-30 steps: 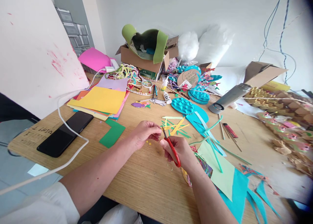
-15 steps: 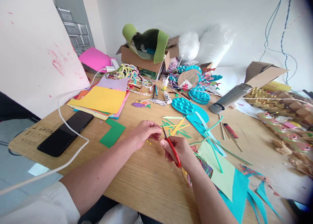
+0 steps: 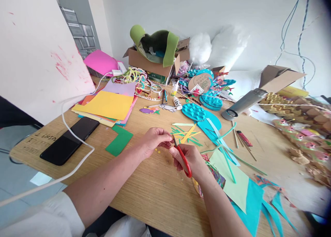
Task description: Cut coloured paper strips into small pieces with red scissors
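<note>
Right hand (image 3: pixel 186 159): closed around the red handles, thumb uppermost, as I watch from my end.
Scissors (image 3: pixel 186 166): in that grip above the surface (image 3: pixel 144 202), blades pointing away from the wearer and towards the other fingertips; I cannot tell whether the blades touch anything.
Left hand (image 3: pixel 157 140): thumb and fingers drawn together just beside the blade tips; I cannot tell whether a small piece is pinched there.
Yellow scraps (image 3: pixel 158 151): a few small bits lying near the left fingers.
Paper strips (image 3: pixel 190 133): green and yellow, crossed over one another in a loose pile just beyond both hands.
Green card (image 3: pixel 119 143): flat, to the left of the left hand.
Smartphone (image 3: pixel 58 151): farther left, its screen dark, with a white cable (image 3: pixel 89 147) running across it in my view.
Coloured paper (image 3: pixel 108 104): stacked beyond the phone, a yellow sheet near the top.
Fish cutouts (image 3: pixel 147 110): beyond the strips, near a white bottle (image 3: pixel 177 103).
Pale green sheet (image 3: pixel 238 185): overlapping turquoise paper (image 3: pixel 249 209) beside the right forearm.
</note>
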The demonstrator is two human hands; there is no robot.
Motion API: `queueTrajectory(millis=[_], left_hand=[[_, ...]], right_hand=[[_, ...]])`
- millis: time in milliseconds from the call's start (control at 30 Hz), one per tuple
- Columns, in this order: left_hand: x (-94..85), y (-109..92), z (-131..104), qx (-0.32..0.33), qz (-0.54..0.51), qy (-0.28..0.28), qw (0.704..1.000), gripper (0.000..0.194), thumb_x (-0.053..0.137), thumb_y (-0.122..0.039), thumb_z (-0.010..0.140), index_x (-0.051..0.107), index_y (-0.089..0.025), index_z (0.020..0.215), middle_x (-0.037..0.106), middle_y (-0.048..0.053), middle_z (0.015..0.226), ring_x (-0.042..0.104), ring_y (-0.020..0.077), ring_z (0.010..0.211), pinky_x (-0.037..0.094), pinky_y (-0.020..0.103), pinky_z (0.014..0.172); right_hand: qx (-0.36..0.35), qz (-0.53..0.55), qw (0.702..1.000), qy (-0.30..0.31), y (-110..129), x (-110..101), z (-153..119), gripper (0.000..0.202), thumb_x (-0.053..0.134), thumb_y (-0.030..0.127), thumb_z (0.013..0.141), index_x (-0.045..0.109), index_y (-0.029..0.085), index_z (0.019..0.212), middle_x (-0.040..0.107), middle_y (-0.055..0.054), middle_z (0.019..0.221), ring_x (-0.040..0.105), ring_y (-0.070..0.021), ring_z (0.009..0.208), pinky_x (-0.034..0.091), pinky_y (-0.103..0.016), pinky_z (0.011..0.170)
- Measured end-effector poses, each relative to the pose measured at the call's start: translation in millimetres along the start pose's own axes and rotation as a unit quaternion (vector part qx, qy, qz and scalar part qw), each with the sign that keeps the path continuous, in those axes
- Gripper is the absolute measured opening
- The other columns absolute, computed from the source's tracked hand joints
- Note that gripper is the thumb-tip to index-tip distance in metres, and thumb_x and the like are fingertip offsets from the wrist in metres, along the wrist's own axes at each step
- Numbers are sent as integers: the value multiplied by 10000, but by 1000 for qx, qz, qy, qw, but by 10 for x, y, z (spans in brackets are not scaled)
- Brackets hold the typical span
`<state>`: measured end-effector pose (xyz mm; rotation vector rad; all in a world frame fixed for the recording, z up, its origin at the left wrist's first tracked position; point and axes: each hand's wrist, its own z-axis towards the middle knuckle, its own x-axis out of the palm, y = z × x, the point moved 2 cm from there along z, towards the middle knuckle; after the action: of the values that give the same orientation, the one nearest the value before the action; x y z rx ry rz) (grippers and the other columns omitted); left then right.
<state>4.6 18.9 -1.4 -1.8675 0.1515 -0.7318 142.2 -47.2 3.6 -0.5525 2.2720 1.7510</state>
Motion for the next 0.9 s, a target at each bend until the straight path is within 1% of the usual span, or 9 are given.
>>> queueTrajectory(millis=[233,500,667,900], left_hand=[[3,2,-7,-4,-7,0,1000,144,702,-219,603,639,-105,665,656,29,653,584,98,568,454,234,594],[7,3,-5,-7,-10,1,1000,178,717,-241,585,629,-106,661,649,33,645,592,114,582,467,252,615],[10,8,-3,-9,-11,4,1000,189,723,-252,584,633,-106,662,648,31,654,586,108,590,464,250,627],[19,3,-13,-5,-18,2,1000,191,725,-255,590,630,-107,666,644,29,653,581,108,585,459,250,615]], right_hand=[[-4,2,1000,1,1,-2,-2,449,644,570,743,480,185,579,592,-4,463,532,-118,360,338,-192,362],[-18,20,1000,2,-29,10,5,463,616,603,752,504,178,608,611,-16,490,568,-136,382,370,-203,373],[-8,14,1000,2,-5,4,-3,472,597,614,763,532,169,621,613,-18,492,569,-136,377,362,-202,366],[-12,25,1000,1,-15,16,3,478,582,620,771,545,165,630,599,-8,481,555,-132,375,374,-210,371]])
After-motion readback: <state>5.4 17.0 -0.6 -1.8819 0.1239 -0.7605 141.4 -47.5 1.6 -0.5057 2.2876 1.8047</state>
